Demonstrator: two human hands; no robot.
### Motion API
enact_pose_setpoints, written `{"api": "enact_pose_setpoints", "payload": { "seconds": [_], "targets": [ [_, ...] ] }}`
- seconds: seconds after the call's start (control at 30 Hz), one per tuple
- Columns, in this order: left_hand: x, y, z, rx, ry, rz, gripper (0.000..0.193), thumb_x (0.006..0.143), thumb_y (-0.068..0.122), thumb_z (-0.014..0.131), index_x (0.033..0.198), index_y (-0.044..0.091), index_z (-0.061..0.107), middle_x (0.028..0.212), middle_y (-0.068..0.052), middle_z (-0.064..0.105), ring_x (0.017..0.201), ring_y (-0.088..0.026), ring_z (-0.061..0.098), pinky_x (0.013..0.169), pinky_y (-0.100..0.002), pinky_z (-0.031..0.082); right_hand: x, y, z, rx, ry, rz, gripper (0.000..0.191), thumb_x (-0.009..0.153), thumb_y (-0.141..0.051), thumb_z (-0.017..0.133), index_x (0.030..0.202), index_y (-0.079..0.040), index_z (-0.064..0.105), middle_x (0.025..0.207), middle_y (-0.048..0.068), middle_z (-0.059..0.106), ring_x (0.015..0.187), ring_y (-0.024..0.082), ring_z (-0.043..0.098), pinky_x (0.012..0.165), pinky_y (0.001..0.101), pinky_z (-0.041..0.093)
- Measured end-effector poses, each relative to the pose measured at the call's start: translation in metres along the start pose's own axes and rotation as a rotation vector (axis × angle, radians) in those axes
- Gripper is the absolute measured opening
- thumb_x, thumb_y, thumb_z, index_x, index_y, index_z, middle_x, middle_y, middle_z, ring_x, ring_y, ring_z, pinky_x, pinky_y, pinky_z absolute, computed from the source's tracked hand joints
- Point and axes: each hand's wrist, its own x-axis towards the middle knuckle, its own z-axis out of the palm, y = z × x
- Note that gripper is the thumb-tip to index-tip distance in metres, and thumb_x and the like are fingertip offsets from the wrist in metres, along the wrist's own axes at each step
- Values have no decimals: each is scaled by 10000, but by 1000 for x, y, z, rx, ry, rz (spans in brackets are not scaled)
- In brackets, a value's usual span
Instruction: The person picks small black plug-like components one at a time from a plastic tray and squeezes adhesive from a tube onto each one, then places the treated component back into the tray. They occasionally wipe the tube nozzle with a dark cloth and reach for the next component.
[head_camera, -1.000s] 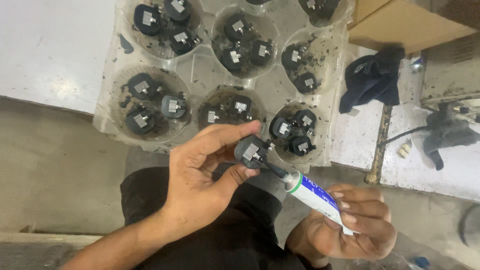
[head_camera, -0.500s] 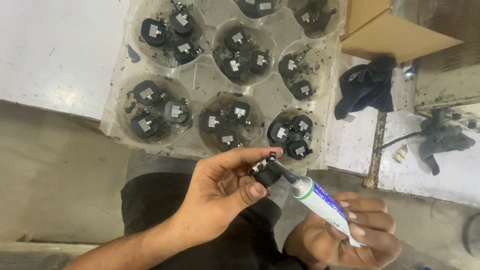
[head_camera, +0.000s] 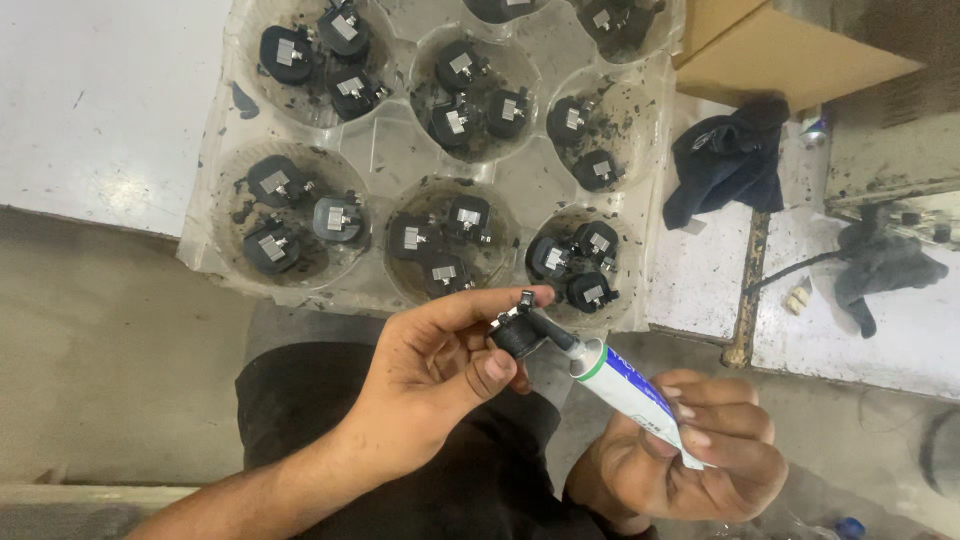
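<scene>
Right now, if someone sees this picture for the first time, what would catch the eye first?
The two hands at bottom centre: the left hand pinches a small black part, while the right hand presses the nozzle of a white tube against it. Above them, a clear plastic tray on the white table holds many similar black parts in round wells.

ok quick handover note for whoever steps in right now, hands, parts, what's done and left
Left hand: pinches a small black part between thumb and fingers.
Right hand: grips a white tube, nozzle tip at the part.
Clear plastic tray on the white table: black parts of the same kind grouped in its round wells.
Done: part and tube brought together.
Left: cannot tell which tray parts are treated.
</scene>
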Motion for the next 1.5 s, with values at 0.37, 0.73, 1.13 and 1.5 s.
{"api": "enact_pose_setpoints", "payload": {
  "seconds": [0.37, 0.73, 1.13, 1.5],
  "targets": [
    [-5, -5, -11, -143, -46, -48, 462, 1045, 204, 692, 1442, -6, 585, 1490, -166, 629, 922, -175, 666, 889, -342, 591, 6, -3, -2, 8, -23, 31, 285, 949, -111, 771, 912, -35, 499, 809, 91, 531, 650, 162, 594, 506, 264, 580],
    [41, 45, 9, 446, -20, 100, 482, 909, 24, 785, 1369, -8, 647, 1333, -180, 700, 1101, -165, 712, 946, -312, 635, 12, 15, -44, 82, 198, 80, 254, 1035, -120, 735, 1068, -77, 487, 776, 7, 420, 648, 94, 394, 642, 200, 356],
    [227, 32, 44, 1939, -6, 466, 534, 567, 536, 949, 693, 55, 752, 761, -167, 721, 802, -365, 682, 715, -479, 549, 22, 27, -73, 50, 259, 57, 173, 1064, -108, 694, 1140, -83, 540, 841, -9, 443, 771, 91, 416, 709, 207, 337],
    [248, 32, 27, 2069, -123, 339, 598, 704, 661, 893, 881, 101, 784, 792, -122, 744, 758, -311, 698, 703, -460, 540, 11, 36, -87, 406, 511, 395, 237, 1002, -4, 630, 1229, -1, 564, 973, 92, 626, 855, 159, 606, 839, 305, 537]
  ]
}}
